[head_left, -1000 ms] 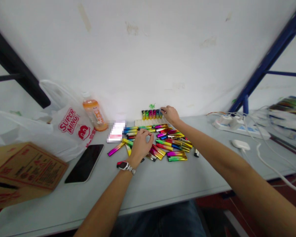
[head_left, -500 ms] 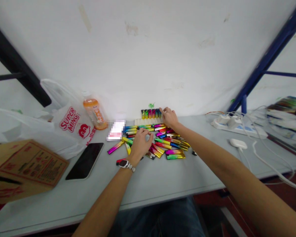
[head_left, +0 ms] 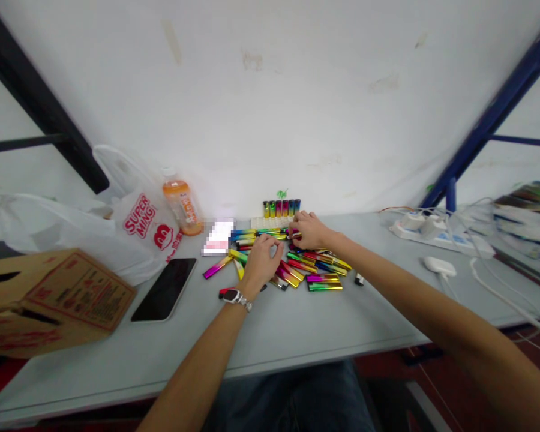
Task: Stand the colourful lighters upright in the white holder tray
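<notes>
A pile of shiny lighters, metallic in pink, gold, green, red and blue, lies across the middle of the table. Behind it sits a white tray with holes, with a row of several lighters upright along its back. My right hand is at the pile's back edge, fingers closed around the end of a lighter there; its fingertips are partly hidden. Over the pile's left part rests my left hand, wearing a watch, its fingers curved with a gap between thumb and forefinger and nothing visible in them.
To the left are a black phone, a cardboard box, a white plastic bag and an orange drink bottle. A blurred-out bright item lies beside the tray. At right are a power strip, a white charging case and loose cables.
My right hand has moved from the right end of the upright row down to the pile, closing on a lighter. My left hand stays over the pile. The view has shifted slightly.
</notes>
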Available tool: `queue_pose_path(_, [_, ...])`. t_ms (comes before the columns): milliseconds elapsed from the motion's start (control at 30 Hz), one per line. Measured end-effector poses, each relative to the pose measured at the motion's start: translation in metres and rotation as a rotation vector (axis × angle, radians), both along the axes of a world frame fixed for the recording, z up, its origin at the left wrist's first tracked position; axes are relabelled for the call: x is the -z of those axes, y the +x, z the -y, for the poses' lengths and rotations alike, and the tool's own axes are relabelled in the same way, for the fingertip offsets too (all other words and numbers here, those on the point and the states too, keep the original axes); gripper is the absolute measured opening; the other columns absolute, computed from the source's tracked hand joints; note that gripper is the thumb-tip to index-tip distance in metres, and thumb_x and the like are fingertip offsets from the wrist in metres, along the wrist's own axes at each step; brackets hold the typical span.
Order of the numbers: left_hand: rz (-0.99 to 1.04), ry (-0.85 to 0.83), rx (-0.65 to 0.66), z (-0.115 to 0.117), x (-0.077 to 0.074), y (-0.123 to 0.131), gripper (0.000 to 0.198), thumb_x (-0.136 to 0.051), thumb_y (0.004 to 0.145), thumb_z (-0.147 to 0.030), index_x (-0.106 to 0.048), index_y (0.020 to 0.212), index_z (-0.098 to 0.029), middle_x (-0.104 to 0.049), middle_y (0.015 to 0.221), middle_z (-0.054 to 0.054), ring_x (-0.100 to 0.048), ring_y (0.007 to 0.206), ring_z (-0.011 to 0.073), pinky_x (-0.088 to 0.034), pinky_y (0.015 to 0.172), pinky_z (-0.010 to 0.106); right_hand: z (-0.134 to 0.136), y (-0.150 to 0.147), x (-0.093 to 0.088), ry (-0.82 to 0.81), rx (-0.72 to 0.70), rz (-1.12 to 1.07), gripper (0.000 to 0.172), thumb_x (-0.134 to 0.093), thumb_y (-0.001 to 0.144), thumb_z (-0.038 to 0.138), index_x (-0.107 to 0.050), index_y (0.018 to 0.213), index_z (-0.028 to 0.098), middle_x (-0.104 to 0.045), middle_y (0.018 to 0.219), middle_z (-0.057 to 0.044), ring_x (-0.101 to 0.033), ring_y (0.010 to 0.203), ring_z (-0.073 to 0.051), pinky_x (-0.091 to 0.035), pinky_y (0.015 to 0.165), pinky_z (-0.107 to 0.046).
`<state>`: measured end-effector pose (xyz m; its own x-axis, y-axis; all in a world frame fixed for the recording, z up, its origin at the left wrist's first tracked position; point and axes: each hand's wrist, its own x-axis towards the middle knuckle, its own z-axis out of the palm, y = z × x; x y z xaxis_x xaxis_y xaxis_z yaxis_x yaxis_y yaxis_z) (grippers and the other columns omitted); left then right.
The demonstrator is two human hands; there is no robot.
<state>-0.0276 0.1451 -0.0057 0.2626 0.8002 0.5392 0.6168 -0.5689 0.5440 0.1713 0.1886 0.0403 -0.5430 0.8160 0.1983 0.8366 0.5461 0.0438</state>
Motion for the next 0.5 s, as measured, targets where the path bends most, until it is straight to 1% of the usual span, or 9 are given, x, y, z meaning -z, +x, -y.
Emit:
queue_pose_path(100, [0.028,-0.015,-0.016,-0.002,0.001,-0.004,0.018,-0.052,0.093,-0.027,-0.063,0.081,-0.019,-0.061,0.093,0.007,-0.059,0.094,0.0221,-0.048,0.089,0.039,-0.004,-0.008,0.001,-0.004,0.020,0.021,0.018,-0.060,0.084,0.024,-0.071,0.095,0.016,-0.058,0.106,-0.015,-0.051,0.105,-0.030,-0.034,0.091,-0.040])
queue_pose_path(200, [0.105,-0.013,-0.036,-0.003,-0.002,-0.006,0.016,-0.053,0.093,-0.027,-0.062,0.083,-0.019,-0.062,0.093,0.007,-0.059,0.094,0.0222,-0.048,0.089,0.038,-0.006,-0.015,0.003,0.015,-0.020,-0.074,0.018,-0.057,0.090,0.025,-0.071,0.097,0.015,-0.060,0.104,-0.014,-0.052,0.104,-0.028,-0.034,0.091,-0.039])
queue_pose_path(267, [0.238,-0.021,-0.069,-0.001,-0.007,-0.006,0.018,-0.052,0.094,-0.032,-0.062,0.089,-0.018,-0.063,0.096,0.008,-0.060,0.095,0.0215,-0.049,0.087,0.036,-0.002,-0.022,0.003,0.019,-0.068,-0.249,0.018,-0.058,0.092,0.027,-0.070,0.099,0.016,-0.062,0.102,-0.012,-0.054,0.103,-0.026,-0.035,0.091,-0.038])
queue_pose_path(367, [0.491,-0.089,-0.102,0.003,-0.015,-0.005,0.030,-0.048,0.096,-0.045,-0.061,0.102,-0.018,-0.065,0.104,0.009,-0.062,0.096,0.0202,-0.050,0.084,0.033,0.015,-0.037,0.002,-0.028,-0.166,-0.624,0.014,-0.063,0.091,0.028,-0.069,0.095,0.016,-0.062,0.095,-0.007,-0.057,0.093,-0.020,-0.040,0.086,-0.033])
queue_pose_path(433, [0.594,-0.136,-0.045,0.005,-0.018,-0.005,0.040,-0.042,0.098,-0.052,-0.062,0.103,-0.018,-0.066,0.106,0.009,-0.061,0.100,0.0200,-0.049,0.086,0.032,0.029,-0.047,0.002,-0.073,-0.229,-0.842,0.013,-0.066,0.090,0.030,-0.069,0.092,0.018,-0.062,0.089,-0.003,-0.057,0.087,-0.018,-0.043,0.082,-0.032])
queue_pose_path(500, [0.670,-0.223,0.053,0.006,-0.019,-0.004,0.052,-0.035,0.097,-0.061,-0.065,0.095,-0.018,-0.069,0.097,0.008,-0.063,0.095,0.0196,-0.050,0.082,0.031,0.042,-0.056,0.003,-0.090,-0.243,-0.982,0.011,-0.068,0.089,0.031,-0.070,0.090,0.020,-0.060,0.087,-0.002,-0.057,0.085,-0.017,-0.044,0.082,-0.032])
